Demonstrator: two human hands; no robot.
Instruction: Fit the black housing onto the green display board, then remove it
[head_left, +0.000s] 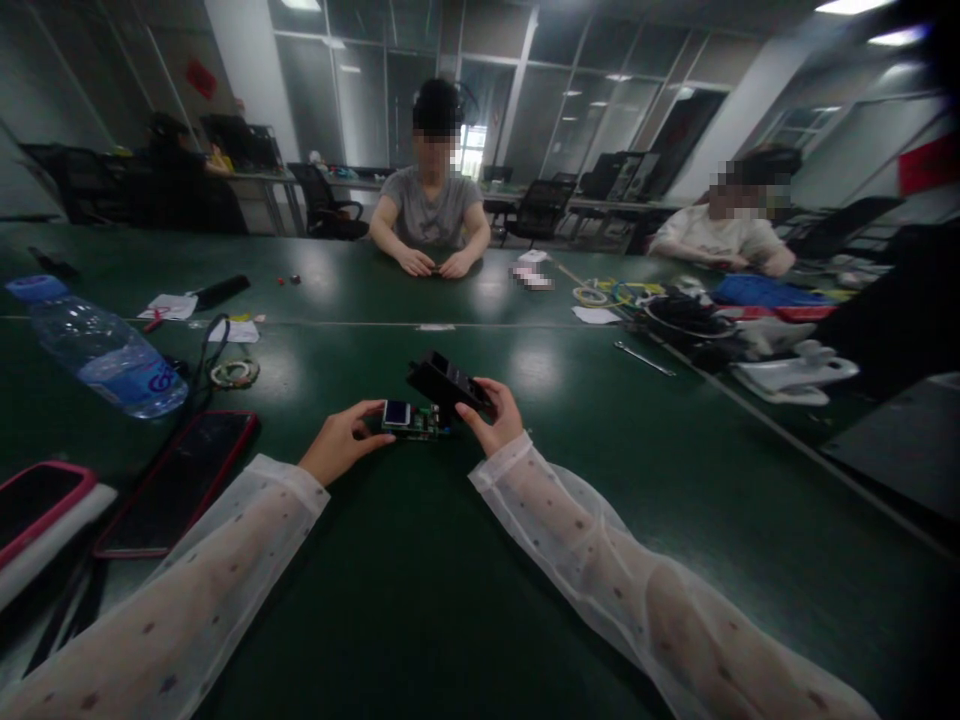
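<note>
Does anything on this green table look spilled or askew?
No spill or damage stands out. The clear plastic bottle with blue label, at left, looks tilted, perhaps from lens distortion. The green circuit board in the left hand is exposed, beside the black plastic shell in the right hand.

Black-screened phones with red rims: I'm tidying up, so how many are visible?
2: one red-rimmed phone at the left edge, partly cut off; a second red-rimmed phone right of it.

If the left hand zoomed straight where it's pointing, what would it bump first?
Past the circuit board it already holds, the left hand would probably bump the black casing or the right hand gripping it; depth is unclear, so which comes first is uncertain.
</note>
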